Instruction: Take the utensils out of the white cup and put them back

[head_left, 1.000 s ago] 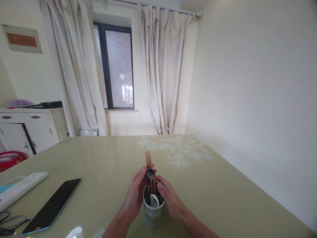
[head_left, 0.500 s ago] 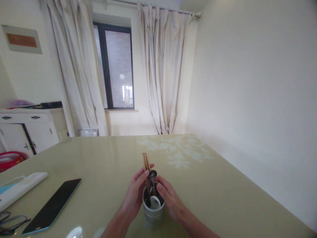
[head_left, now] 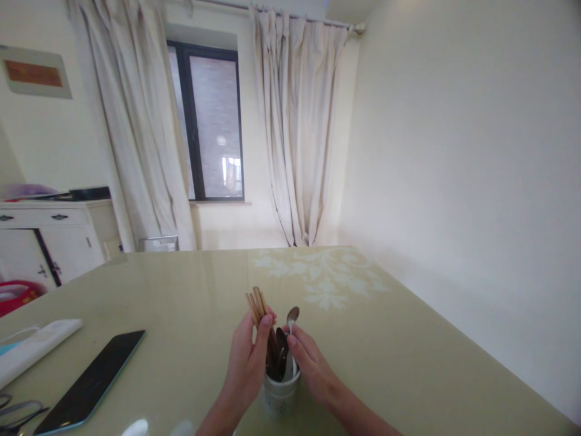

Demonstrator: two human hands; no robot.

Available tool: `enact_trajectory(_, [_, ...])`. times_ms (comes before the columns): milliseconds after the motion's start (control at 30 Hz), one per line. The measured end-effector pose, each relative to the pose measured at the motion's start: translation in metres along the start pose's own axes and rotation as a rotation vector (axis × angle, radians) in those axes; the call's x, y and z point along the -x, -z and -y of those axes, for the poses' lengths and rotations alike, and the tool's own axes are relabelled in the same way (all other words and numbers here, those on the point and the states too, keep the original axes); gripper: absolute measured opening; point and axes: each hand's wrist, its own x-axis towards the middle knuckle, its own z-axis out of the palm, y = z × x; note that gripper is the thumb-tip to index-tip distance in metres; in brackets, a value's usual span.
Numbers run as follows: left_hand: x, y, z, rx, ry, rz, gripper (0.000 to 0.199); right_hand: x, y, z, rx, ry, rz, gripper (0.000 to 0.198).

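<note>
A pale, patterned utensil holder (head_left: 280, 396) stands upright on the table between my hands. My left hand (head_left: 247, 348) is wrapped round a bundle of wooden chopsticks (head_left: 256, 301) at the holder's left side, their upper ends leaning left and their lower ends inside it. My right hand (head_left: 311, 357) pinches a metal spoon (head_left: 293, 313), bowl up, above the right part of the rim. Another dark spoon (head_left: 281, 342) leans in the holder between the two hands. The lower ends of the utensils are hidden inside.
A dark phone or tablet (head_left: 93, 381) lies on the glossy table (head_left: 181, 303) at left, with a white power strip (head_left: 40, 345) and a pair of glasses (head_left: 20, 412) beyond it. A wall (head_left: 476, 212) runs along the table's right edge. A white cabinet (head_left: 68, 236) stands far left.
The chopsticks have tilted left with my left hand closed round them. A spoon has been drawn up and right in my right hand. The white spoon handle at the front has shifted upright.
</note>
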Motion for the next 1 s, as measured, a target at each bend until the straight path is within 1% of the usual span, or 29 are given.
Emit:
enact_trajectory(67, [0.003,0.0,-0.004,0.079,-0.009,-0.016,0.052,-0.001,0.0,0.001,-0.008,0.029,0.035,0.057])
enact_trajectory(167, [0.0,0.002,-0.018,0.366,-0.011,-0.08,0.044,-0.003,0.0,0.0,-0.004,0.046,0.052,0.058])
enact_trajectory(233, [-0.007,0.009,-0.034,0.552,-0.038,-0.17,0.038,-0.002,-0.001,-0.002,0.013,0.015,0.022,0.061])
enact_trajectory(267, [-0.011,0.015,-0.043,0.595,-0.076,-0.222,0.036,-0.002,-0.002,-0.004,0.014,-0.007,0.009,0.063])
enact_trajectory(333, [-0.021,0.03,-0.059,0.62,-0.191,-0.358,0.034,0.0,-0.003,-0.008,-0.009,-0.049,-0.009,0.066])
enact_trajectory(400, [-0.031,0.046,-0.069,0.597,-0.31,-0.462,0.031,0.002,-0.004,-0.012,-0.021,-0.075,-0.026,0.069])
enact_trajectory(467, [-0.04,0.06,-0.067,0.531,-0.389,-0.541,0.029,0.003,-0.004,-0.013,-0.009,-0.087,-0.044,0.071])
enact_trajectory(500, [-0.044,0.064,-0.06,0.48,-0.396,-0.557,0.029,0.003,-0.004,-0.013,0.001,-0.091,-0.049,0.072])
enact_trajectory(533, [-0.048,0.067,-0.052,0.421,-0.376,-0.551,0.03,0.003,-0.003,-0.012,0.011,-0.094,-0.048,0.073])
enact_trajectory(567, [-0.05,0.067,-0.041,0.351,-0.324,-0.513,0.031,0.003,-0.002,-0.01,0.019,-0.095,-0.046,0.074])
enact_trajectory(633, [-0.054,0.063,-0.016,0.201,-0.178,-0.425,0.038,0.002,-0.001,-0.007,0.03,-0.091,-0.036,0.076])
enact_trajectory(667, [-0.055,0.059,-0.005,0.169,-0.136,-0.399,0.044,0.002,-0.001,-0.006,0.035,-0.084,-0.033,0.076])
enact_trajectory(767, [-0.053,0.046,0.023,0.1,-0.081,-0.277,0.054,0.002,0.0,-0.003,0.045,-0.071,-0.031,0.074])
enact_trajectory(867, [-0.05,0.038,0.04,0.081,-0.049,-0.171,0.057,0.002,0.0,-0.002,0.049,-0.059,-0.038,0.073])
enact_trajectory(1000, [-0.047,0.036,0.053,0.064,0.041,-0.054,0.058,0.002,-0.001,0.001,0.044,-0.032,-0.043,0.074])
